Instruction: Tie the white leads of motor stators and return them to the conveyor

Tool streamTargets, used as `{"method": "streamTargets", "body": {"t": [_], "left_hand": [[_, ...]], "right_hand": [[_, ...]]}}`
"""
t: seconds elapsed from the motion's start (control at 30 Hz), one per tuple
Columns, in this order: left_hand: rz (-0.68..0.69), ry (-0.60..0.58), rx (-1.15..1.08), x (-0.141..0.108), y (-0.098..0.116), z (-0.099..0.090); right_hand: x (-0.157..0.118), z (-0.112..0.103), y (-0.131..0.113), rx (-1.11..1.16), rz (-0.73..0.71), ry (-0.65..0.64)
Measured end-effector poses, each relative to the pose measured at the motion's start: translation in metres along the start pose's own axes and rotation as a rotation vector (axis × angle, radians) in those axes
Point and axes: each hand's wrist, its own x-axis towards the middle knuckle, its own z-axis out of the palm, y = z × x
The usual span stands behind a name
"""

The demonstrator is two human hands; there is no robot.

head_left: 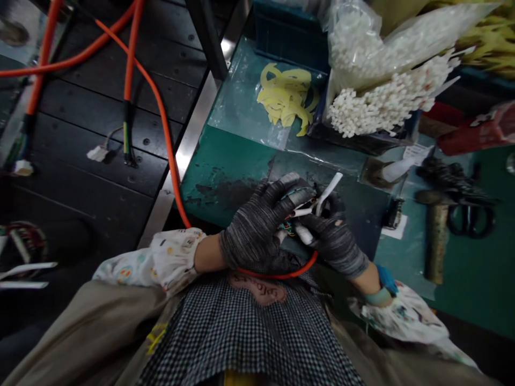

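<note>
Currently, the gloved left hand (255, 228) and gloved right hand (333, 241) are curled closed around a bundle of thin coloured wires (286, 227), held just above the green workbench (229, 171), with an orange cable (169, 155) running beneath.

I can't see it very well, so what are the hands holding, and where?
The left hand and right hand grip thin coloured wires with white ends, near the end of an orange cable.
</note>
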Motion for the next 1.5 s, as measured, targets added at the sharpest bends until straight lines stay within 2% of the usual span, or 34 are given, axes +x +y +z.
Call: {"method": "streamTargets", "body": {"t": [0.23, 0.37, 0.53, 0.63, 0.83, 0.93, 1.13, 1.33, 1.43, 1.5], "left_hand": [[-0.005, -0.039, 0.015, 0.005, -0.004, 0.0], [0.009, -0.051, 0.005, 0.006, -0.005, -0.002], [0.038, -0.014, -0.039, 0.006, -0.007, -0.001], [0.016, -0.009, -0.076, 0.006, -0.007, 0.0], [0.025, -0.025, -0.073, 0.009, -0.006, -0.003], [0.046, -0.021, -0.071, 0.01, -0.006, -0.004], [0.029, 0.047, -0.031, 0.005, -0.002, -0.001], [-0.108, 0.07, -0.111, -0.01, -0.009, 0.0], [-0.108, 0.087, -0.203, -0.013, -0.024, -0.01], [-0.116, 0.031, -0.257, -0.011, -0.041, -0.023]], "right_hand": [[-0.005, 0.002, -0.013, 0.005, 0.14, 0.015], [-0.002, -0.001, -0.008, -0.028, 0.106, -0.021], [0.001, -0.005, -0.003, -0.004, 0.028, -0.069], [0.0, -0.003, -0.006, 0.017, 0.084, -0.095], [-0.003, 0.003, -0.015, 0.065, 0.128, -0.011], [-0.005, 0.004, -0.014, 0.06, 0.144, -0.012], [-0.005, 0.009, -0.009, -0.006, 0.166, -0.049], [0.018, 0.009, -0.012, -0.036, 0.07, -0.031], [0.037, 0.007, -0.004, -0.023, -0.033, -0.125], [0.052, 0.007, 0.006, 0.02, -0.097, -0.224]]}}
